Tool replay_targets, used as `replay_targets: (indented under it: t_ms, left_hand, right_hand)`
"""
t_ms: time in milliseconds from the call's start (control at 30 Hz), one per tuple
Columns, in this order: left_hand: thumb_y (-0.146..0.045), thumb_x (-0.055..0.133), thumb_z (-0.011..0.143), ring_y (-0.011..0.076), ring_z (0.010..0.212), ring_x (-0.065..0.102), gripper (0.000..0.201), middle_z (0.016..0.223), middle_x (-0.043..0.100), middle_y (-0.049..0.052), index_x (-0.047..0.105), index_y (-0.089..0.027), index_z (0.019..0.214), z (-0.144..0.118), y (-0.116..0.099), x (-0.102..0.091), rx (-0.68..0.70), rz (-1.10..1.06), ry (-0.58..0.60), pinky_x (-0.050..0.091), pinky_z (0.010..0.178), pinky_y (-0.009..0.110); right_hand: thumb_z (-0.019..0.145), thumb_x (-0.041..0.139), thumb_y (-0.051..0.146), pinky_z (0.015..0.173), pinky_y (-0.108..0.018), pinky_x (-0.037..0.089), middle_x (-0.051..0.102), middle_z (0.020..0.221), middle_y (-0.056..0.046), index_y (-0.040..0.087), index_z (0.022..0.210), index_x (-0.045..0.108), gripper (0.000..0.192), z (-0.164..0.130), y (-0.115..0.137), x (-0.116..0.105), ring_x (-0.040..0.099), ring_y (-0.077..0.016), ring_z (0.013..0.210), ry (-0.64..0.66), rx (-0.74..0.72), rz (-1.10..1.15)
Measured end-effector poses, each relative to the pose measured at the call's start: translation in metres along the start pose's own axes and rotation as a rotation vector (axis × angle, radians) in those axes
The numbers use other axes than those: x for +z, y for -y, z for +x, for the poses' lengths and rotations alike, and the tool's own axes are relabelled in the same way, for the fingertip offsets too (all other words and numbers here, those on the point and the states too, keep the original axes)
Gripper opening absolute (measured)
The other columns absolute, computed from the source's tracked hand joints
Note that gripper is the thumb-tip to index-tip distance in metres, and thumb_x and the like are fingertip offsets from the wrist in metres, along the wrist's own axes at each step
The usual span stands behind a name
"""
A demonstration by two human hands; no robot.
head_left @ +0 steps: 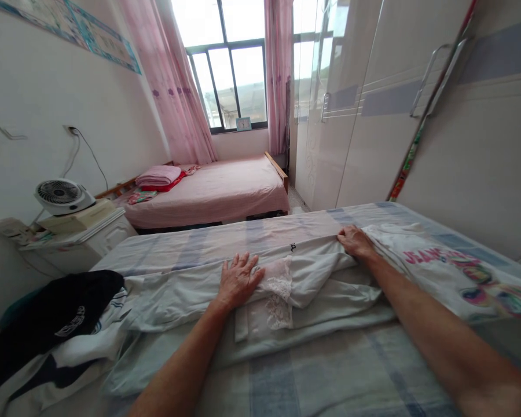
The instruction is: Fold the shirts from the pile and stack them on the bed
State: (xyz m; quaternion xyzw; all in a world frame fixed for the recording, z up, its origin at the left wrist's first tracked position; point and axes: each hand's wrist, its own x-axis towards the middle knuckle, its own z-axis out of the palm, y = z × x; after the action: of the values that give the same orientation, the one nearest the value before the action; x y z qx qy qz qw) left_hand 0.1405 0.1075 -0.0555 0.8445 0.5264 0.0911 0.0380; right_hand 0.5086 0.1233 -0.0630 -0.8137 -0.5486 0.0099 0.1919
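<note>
A pale grey-green garment point(325, 278) with a white lace panel point(279, 289) lies spread across the bed in front of me, its cloth wrinkled and partly folded over. My left hand point(239, 280) rests flat on it just left of the lace, fingers spread. At the garment's far right edge, my right hand point(352, 240) is closed with the edge of the cloth pinched in its fingers. Beside my right forearm lies a white T-shirt point(434, 260) with pink lettering and a colourful print, partly hidden by the arm.
The near bed has a blue-and-white checked sheet point(273, 382). Black clothing point(65, 313) and a white-and-black garment point(56, 370) are heaped at the left. A white fan point(63, 196) stands on a cabinet. Beyond is a pink bed point(226, 191); a wardrobe point(351, 133) lines the right.
</note>
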Motion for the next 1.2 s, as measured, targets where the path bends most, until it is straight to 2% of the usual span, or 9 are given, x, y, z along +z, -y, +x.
replay_targets:
  t_ms: [100, 233, 367, 500, 567, 800, 1000, 1133, 1200]
  left_hand:
    - [-0.055, 0.034, 0.091, 0.0337, 0.136, 0.031, 0.054, 0.147, 0.038, 0.007, 0.047, -0.028, 0.136, -0.001, -0.001, 0.001, -0.018, -0.004, -0.008, 0.021, 0.108, 0.058]
    - [-0.051, 0.034, 0.092, 0.0323, 0.134, 0.034, 0.048, 0.144, 0.044, 0.007, 0.054, -0.028, 0.129, 0.001, 0.001, 0.001, -0.001, -0.084, -0.057, 0.023, 0.107, 0.058]
    - [-0.049, 0.041, 0.090, 0.0265, 0.122, 0.048, 0.045, 0.130, 0.056, 0.011, 0.065, -0.019, 0.114, 0.000, 0.009, -0.019, 0.050, -0.229, -0.098, 0.034, 0.104, 0.043]
    - [-0.047, 0.063, 0.073, 0.0228, 0.096, 0.061, 0.053, 0.107, 0.065, 0.009, 0.064, -0.018, 0.117, -0.003, 0.023, -0.047, 0.110, -0.359, 0.154, 0.045, 0.088, 0.032]
    - [-0.038, 0.067, 0.068, 0.0198, 0.086, 0.061, 0.055, 0.096, 0.066, 0.005, 0.063, -0.019, 0.119, -0.005, 0.027, -0.051, 0.086, -0.403, 0.212, 0.046, 0.080, 0.028]
    - [-0.016, 0.055, 0.072, 0.0134, 0.069, 0.056, 0.028, 0.074, 0.063, -0.001, 0.071, -0.020, 0.095, -0.006, 0.011, -0.036, 0.080, -0.346, -0.002, 0.044, 0.071, 0.024]
    - [-0.010, 0.047, 0.080, 0.0176, 0.089, 0.057, 0.024, 0.093, 0.060, 0.005, 0.066, -0.020, 0.091, -0.018, 0.003, -0.056, 0.213, -0.264, -0.545, 0.047, 0.081, 0.029]
    - [-0.002, 0.046, 0.076, 0.0229, 0.093, 0.055, 0.030, 0.094, 0.060, 0.008, 0.066, -0.019, 0.091, -0.033, 0.003, -0.055, 0.187, -0.025, -0.483, 0.046, 0.086, 0.037]
    - [-0.006, 0.050, 0.078, 0.0234, 0.095, 0.054, 0.028, 0.099, 0.060, 0.009, 0.065, -0.018, 0.097, -0.041, -0.008, -0.048, 0.221, -0.034, -0.421, 0.047, 0.087, 0.038]
  right_hand:
    - [0.079, 0.046, 0.023, 0.088, -0.032, 0.041, 0.062, 0.104, -0.014, 0.015, 0.089, 0.066, 0.024, 0.000, 0.000, -0.003, 0.057, -0.0233, 0.100, -0.027, 0.028, -0.009]
    - [0.079, 0.041, 0.021, 0.089, -0.031, 0.041, 0.058, 0.115, -0.015, 0.013, 0.112, 0.061, 0.039, -0.013, -0.001, -0.019, 0.056, -0.0225, 0.104, -0.094, 0.032, 0.004]
    - [0.080, 0.042, 0.030, 0.089, -0.031, 0.043, 0.063, 0.111, -0.011, 0.016, 0.101, 0.068, 0.036, -0.042, -0.014, -0.038, 0.058, -0.0226, 0.102, 0.009, -0.063, 0.175]
    - [0.073, 0.055, 0.050, 0.088, -0.034, 0.044, 0.066, 0.105, -0.010, 0.018, 0.095, 0.071, 0.042, -0.061, -0.031, -0.046, 0.059, -0.0259, 0.100, 0.258, -0.224, 0.322]
    - [0.068, 0.060, 0.054, 0.086, -0.035, 0.046, 0.065, 0.106, -0.010, 0.018, 0.098, 0.071, 0.048, -0.062, -0.034, -0.046, 0.059, -0.0268, 0.099, 0.294, -0.227, 0.345]
    - [0.068, 0.061, 0.053, 0.074, -0.033, 0.048, 0.065, 0.102, -0.011, 0.017, 0.093, 0.070, 0.045, -0.066, -0.021, -0.042, 0.060, -0.0247, 0.090, 0.255, -0.254, 0.391]
    - [0.076, 0.051, 0.047, 0.068, -0.028, 0.044, 0.064, 0.078, -0.002, 0.017, 0.084, 0.063, 0.033, -0.071, -0.013, -0.046, 0.057, -0.0172, 0.074, 0.315, -0.255, 0.505]
    - [0.073, 0.051, 0.042, 0.064, -0.027, 0.043, 0.063, 0.075, -0.001, 0.017, 0.080, 0.063, 0.028, -0.076, -0.007, -0.051, 0.056, -0.0160, 0.071, 0.350, -0.234, 0.510]
    - [0.071, 0.052, 0.042, 0.064, -0.026, 0.043, 0.064, 0.074, -0.001, 0.018, 0.080, 0.063, 0.028, -0.079, -0.003, -0.054, 0.056, -0.0163, 0.071, 0.349, -0.240, 0.509]
